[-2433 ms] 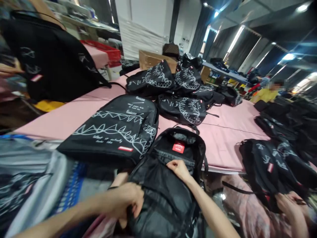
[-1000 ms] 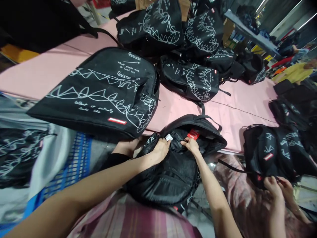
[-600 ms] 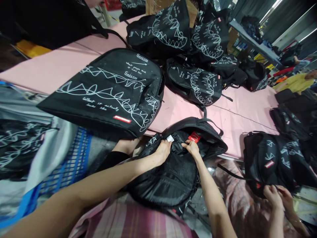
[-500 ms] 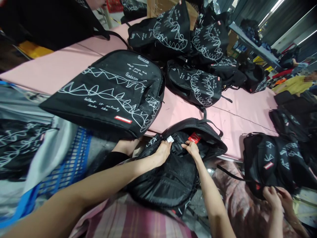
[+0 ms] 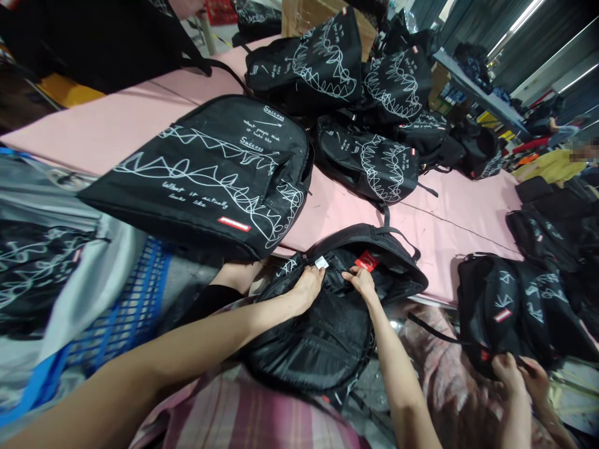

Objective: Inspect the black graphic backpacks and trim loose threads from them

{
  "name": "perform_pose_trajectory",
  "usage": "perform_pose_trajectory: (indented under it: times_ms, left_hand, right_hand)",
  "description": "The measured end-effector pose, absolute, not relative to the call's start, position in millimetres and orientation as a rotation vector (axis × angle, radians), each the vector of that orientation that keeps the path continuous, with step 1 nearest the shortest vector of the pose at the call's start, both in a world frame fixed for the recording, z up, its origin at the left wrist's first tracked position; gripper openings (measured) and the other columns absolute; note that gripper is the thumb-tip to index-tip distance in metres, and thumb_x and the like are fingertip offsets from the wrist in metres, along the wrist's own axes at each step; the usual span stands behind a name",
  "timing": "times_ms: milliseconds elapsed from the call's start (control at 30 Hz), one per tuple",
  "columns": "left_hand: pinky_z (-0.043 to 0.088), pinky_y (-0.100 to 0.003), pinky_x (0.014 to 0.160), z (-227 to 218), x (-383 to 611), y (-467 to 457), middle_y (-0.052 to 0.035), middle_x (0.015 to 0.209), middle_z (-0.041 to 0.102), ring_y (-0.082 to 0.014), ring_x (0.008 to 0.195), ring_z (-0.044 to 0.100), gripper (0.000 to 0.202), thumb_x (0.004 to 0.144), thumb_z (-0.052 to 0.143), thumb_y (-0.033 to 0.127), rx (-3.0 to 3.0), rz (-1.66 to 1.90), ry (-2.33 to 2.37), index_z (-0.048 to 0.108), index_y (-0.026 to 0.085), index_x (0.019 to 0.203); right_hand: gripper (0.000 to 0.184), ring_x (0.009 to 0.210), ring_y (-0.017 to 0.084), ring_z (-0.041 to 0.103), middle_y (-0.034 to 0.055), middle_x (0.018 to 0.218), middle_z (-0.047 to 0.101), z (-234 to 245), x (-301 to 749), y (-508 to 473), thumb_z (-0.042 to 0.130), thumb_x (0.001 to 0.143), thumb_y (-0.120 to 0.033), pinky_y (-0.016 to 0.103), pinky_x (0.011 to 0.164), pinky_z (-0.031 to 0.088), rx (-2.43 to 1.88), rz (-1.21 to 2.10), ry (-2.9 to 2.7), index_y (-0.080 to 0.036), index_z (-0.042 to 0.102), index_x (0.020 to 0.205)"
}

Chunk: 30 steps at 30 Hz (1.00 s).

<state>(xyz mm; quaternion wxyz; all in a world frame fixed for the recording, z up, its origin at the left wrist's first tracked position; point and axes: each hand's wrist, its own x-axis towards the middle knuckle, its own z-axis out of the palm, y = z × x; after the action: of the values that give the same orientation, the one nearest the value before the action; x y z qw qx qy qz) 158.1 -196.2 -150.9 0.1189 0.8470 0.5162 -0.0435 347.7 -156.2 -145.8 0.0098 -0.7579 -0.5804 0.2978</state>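
An unzipped black backpack (image 5: 322,340) rests against my lap and the table edge, its dark lining showing. My left hand (image 5: 309,289) is closed on the lining near a small white label (image 5: 321,262). Just to the right, my right hand (image 5: 361,282) pinches a fold of the same lining below a red tag (image 5: 366,260). The two hands are a short way apart inside the opening. What lies under my left fingers is partly hidden.
On the pink table (image 5: 440,212) lie a large printed backpack (image 5: 206,181) and several more behind it. At right, another person's hands (image 5: 515,371) work on a black backpack (image 5: 500,312). A blue crate (image 5: 126,312) stands at lower left.
The view has shifted very slightly. My hands keep their hold on the lining in nearly the same place. The other person's hands have moved a little left.
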Motion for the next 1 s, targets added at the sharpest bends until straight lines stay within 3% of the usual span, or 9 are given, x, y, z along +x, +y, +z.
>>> perform_pose_trajectory:
  times_ms: [133, 1000]
  left_hand:
    - [0.036, -0.045, 0.084, -149.8, 158.8, -196.8, -0.0238, 0.101, 0.060, -0.0308, 0.099, 0.050, 0.052, 0.079, 0.034, 0.006, 2.492, -0.144, 1.511, 0.042, 0.001, 0.130]
    - [0.038, -0.043, 0.084, -147.3, 162.9, -196.2, -0.0197, 0.104, 0.061, -0.0305, 0.103, 0.048, 0.052, 0.077, 0.046, 0.007, 2.519, -0.203, 1.523, 0.046, 0.006, 0.129]
  right_hand:
    - [0.030, 0.079, 0.018, 0.061, 0.0023, 0.082, 0.065, -146.0, 347.9, -156.5, 0.063, 0.071, -0.046, 0.027, 0.068, 0.043, -2.362, 0.930, -1.809, -0.023, 0.067, 0.090]
    - [0.027, 0.076, 0.018, 0.060, 0.0013, 0.077, 0.065, -143.9, 347.2, -156.5, 0.062, 0.070, -0.046, 0.026, 0.068, 0.041, -2.324, 0.968, -1.786, -0.022, 0.066, 0.082]
